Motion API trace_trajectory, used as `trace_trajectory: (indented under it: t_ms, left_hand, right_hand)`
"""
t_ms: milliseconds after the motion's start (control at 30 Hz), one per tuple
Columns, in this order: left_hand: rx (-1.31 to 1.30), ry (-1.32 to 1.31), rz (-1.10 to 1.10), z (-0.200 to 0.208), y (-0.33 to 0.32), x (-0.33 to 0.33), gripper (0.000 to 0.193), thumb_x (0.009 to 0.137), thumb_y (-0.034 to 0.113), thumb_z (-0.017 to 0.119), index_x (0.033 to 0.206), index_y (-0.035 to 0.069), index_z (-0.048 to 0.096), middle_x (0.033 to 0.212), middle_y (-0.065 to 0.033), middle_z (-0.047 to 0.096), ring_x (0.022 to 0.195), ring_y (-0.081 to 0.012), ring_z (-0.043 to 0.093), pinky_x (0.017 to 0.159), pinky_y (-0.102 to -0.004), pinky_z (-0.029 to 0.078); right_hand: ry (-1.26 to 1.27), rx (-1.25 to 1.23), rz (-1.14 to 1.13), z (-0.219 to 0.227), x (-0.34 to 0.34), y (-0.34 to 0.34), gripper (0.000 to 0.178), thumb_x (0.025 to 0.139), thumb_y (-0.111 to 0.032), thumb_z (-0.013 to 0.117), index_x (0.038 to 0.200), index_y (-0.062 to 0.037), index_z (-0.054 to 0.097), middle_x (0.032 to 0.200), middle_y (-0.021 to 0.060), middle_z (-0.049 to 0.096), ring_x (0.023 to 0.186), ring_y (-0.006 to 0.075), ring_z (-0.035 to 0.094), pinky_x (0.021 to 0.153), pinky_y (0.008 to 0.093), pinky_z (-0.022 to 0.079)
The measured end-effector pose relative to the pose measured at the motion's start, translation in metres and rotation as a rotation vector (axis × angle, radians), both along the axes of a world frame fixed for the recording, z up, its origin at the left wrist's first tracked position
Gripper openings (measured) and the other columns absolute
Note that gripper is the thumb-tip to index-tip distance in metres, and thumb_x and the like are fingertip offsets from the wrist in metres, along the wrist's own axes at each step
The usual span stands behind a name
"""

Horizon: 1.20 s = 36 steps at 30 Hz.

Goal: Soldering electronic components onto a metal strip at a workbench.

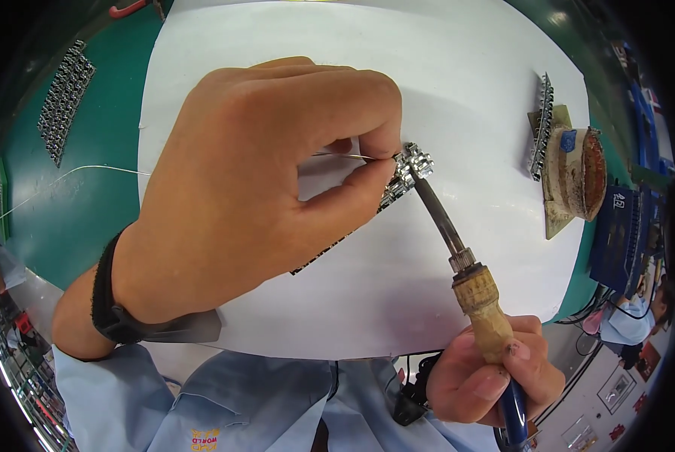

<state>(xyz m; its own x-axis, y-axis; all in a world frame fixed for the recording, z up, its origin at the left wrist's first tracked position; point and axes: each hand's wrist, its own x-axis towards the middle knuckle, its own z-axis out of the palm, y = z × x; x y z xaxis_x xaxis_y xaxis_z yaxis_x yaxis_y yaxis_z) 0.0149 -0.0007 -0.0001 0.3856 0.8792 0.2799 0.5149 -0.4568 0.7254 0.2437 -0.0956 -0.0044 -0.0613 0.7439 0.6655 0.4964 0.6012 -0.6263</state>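
Observation:
My left hand (277, 173) reaches over a white sheet, thumb and forefinger pinched together on a thin solder wire (342, 156). Its fingertips are right beside the upper end of a strip of small shiny metal parts (413, 162); most of that strip lies hidden under the hand. My right hand (495, 373) is wrapped round a soldering iron (480, 294) with a worn tan grip and a blue lower handle. The iron's dark tip touches or nearly touches the metal parts, close to the wire's end.
A white sheet (277, 26) covers much of the green table (111, 143). To the left lies a block of similar metal parts (66, 102), with loose wire (88, 167) trailing below it. At right, another strip (542, 128) leans by a round crusted holder (571, 173), beside a blue box (615, 237).

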Motion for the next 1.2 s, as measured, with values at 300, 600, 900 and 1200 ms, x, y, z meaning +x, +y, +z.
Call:
trace_trajectory:
  t_ms: [300,600,900,1200]
  left_hand:
    - [0.008,-0.005,-0.009,-0.002,0.0,0.0,0.013,0.078,-0.007,0.07,0.082,0.004,0.066,0.09,-0.0063,0.076,0.071,-0.0074,0.065,0.05,-0.0196,0.041]
    - [0.023,0.01,-0.011,-0.001,0.001,-0.002,0.014,0.078,-0.008,0.07,0.081,0.004,0.066,0.09,-0.0063,0.075,0.072,-0.0076,0.066,0.049,-0.0194,0.041]
    - [0.017,0.024,-0.022,-0.002,0.001,-0.002,0.015,0.078,-0.009,0.071,0.081,0.005,0.066,0.09,-0.0065,0.075,0.073,-0.0086,0.067,0.049,-0.0197,0.04]
    - [-0.187,-0.107,0.052,0.009,-0.004,-0.003,0.006,0.088,-0.001,0.068,0.087,0.003,0.063,0.083,-0.002,0.067,0.067,-0.0044,0.057,0.053,-0.0194,0.035]
  right_hand:
    - [0.033,-0.09,-0.072,0.003,-0.006,-0.001,0.026,0.097,-0.017,0.057,0.113,0.0021,0.051,0.07,0.0109,0.057,0.058,0.016,0.054,0.064,0.0284,0.042]
    - [0.01,-0.072,-0.04,0.005,-0.005,0.005,0.025,0.094,-0.016,0.058,0.111,0.0022,0.053,0.069,0.01,0.057,0.054,0.0157,0.054,0.065,0.0288,0.043]
    - [0.021,-0.094,-0.035,0.005,-0.006,0.004,0.026,0.095,-0.017,0.057,0.112,0.0026,0.054,0.069,0.0103,0.056,0.055,0.0156,0.051,0.064,0.029,0.043]
    - [0.228,-0.053,0.02,0.0,0.008,-0.005,0.026,0.101,-0.021,0.056,0.116,0.0007,0.054,0.072,0.0116,0.057,0.065,0.0161,0.049,0.063,0.0295,0.043]
